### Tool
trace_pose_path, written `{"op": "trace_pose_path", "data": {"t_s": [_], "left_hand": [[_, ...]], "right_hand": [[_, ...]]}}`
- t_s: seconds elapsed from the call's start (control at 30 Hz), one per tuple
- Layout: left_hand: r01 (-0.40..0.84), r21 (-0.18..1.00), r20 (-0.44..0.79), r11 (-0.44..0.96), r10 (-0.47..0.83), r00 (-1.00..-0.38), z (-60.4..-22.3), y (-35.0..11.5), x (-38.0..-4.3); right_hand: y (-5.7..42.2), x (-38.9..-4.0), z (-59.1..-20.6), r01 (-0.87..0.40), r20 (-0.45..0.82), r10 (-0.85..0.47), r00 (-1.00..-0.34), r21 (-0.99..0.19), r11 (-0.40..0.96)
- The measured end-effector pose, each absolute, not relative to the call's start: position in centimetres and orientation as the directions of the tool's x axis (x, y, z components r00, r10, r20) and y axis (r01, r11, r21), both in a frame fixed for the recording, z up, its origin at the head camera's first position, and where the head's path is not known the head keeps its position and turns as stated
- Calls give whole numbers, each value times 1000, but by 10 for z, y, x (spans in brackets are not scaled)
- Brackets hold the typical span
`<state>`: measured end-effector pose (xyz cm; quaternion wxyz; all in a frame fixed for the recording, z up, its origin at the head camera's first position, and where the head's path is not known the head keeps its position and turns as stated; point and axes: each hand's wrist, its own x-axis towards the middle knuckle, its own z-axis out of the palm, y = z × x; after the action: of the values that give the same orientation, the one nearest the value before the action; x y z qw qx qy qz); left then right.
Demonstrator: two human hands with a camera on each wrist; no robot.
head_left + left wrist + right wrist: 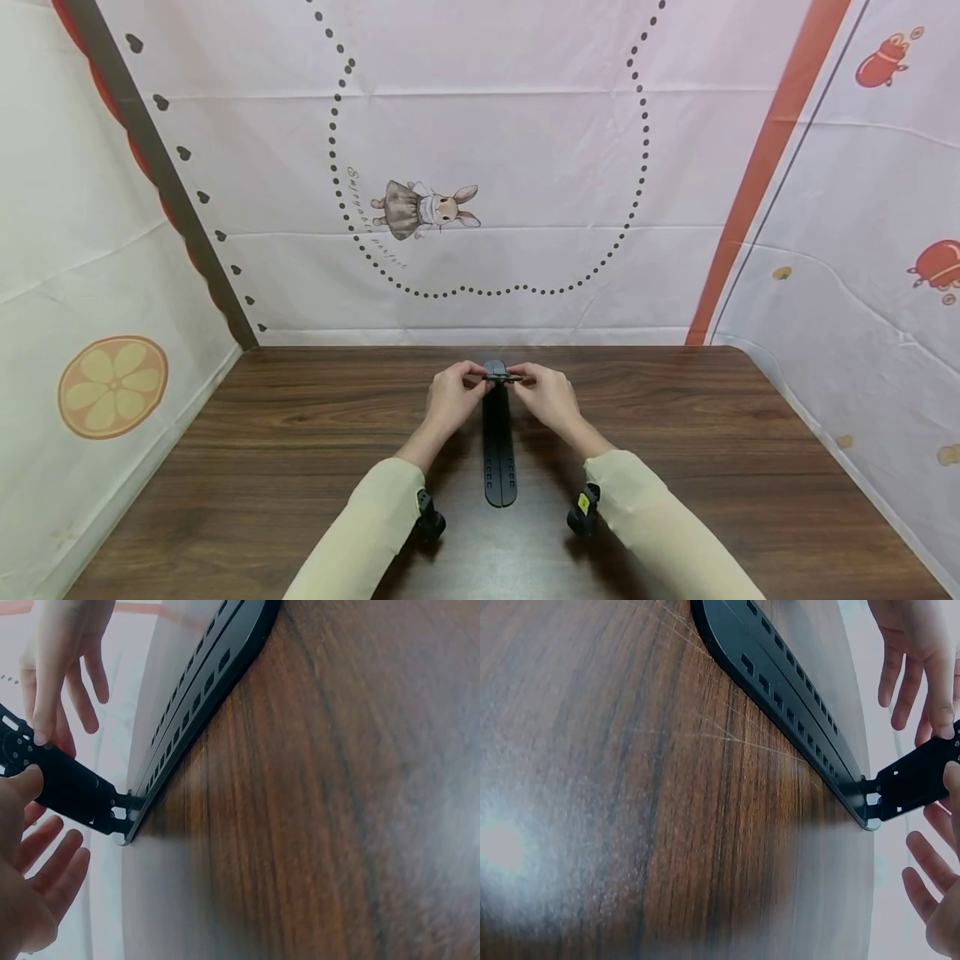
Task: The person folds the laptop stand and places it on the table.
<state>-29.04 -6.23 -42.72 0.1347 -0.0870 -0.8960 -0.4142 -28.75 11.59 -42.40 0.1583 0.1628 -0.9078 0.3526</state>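
A black folding laptop stand [499,454] lies lengthwise on the table, its long base slotted along both edges. At the far end, a hinged black plate [71,791] stands up from the base. My left hand [454,398] pinches the plate's left edge between thumb and fingers. On the opposite edge, my right hand [550,398] pinches it the same way. Both wrist views show the hinge [871,796] joining plate and base, with the other fingers of each hand spread apart from the plate. The plate's top is cut off in the wrist views.
The brown wooden table [315,417] extends to both sides of the stand. Behind it hangs a white printed cloth [540,167], with more cloth at left and right. A small black wrist camera [430,518] sits on the left wrist, another camera [582,510] on the right.
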Motion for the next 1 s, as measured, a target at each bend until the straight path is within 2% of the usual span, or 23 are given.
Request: {"op": "trace_pose_path", "data": {"t_s": [0.5, 1.0], "left_hand": [[264, 665, 256, 698, 120, -959, -427, -69, -288], [300, 627, 237, 719, 191, -953, -429, -74, -287]], "right_hand": [[123, -283, -420, -404, 322, -254, -912, -595, 695], [126, -280, -422, -458, 313, -335, -889, -562, 689]]}}
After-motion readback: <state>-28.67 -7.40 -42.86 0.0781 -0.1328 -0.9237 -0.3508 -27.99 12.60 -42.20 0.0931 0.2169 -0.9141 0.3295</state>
